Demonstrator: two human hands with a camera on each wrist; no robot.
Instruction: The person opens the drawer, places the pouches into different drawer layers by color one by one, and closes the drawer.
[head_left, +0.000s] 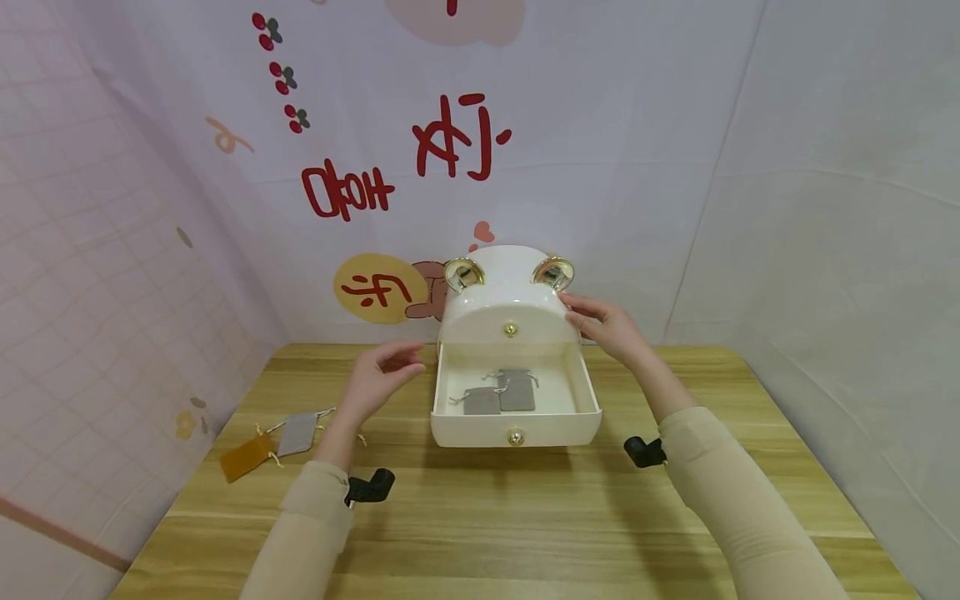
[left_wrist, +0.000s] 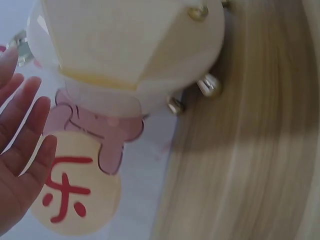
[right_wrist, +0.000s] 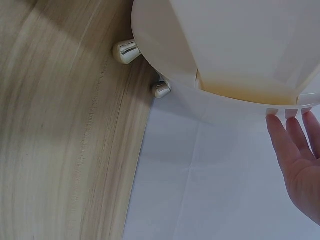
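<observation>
A glossy white drawer box [head_left: 504, 287] with two gold-rimmed round ears stands at the back of the table. Its lower drawer [head_left: 555, 429] is pulled out, and two grey drawstring pouches [head_left: 517, 392] lie inside. The left hand [head_left: 378, 379] hovers just left of the box, holding nothing; its fingers [left_wrist: 35, 117] are spread and slightly bent in the left wrist view. On the other side, the right hand [head_left: 611, 329] touches the box's upper right edge. The right wrist view shows its fairly straight fingertips [right_wrist: 282, 132] against the white side.
On the left of the wooden table [head_left: 465, 533] lie an orange pouch [head_left: 246, 458] and a grey pouch [head_left: 297, 433], their cords loose. Part of another cord shows beside the left wrist. A printed white cloth [head_left: 615, 167] hangs close behind the box. Short gold feet [right_wrist: 127, 51] support the box.
</observation>
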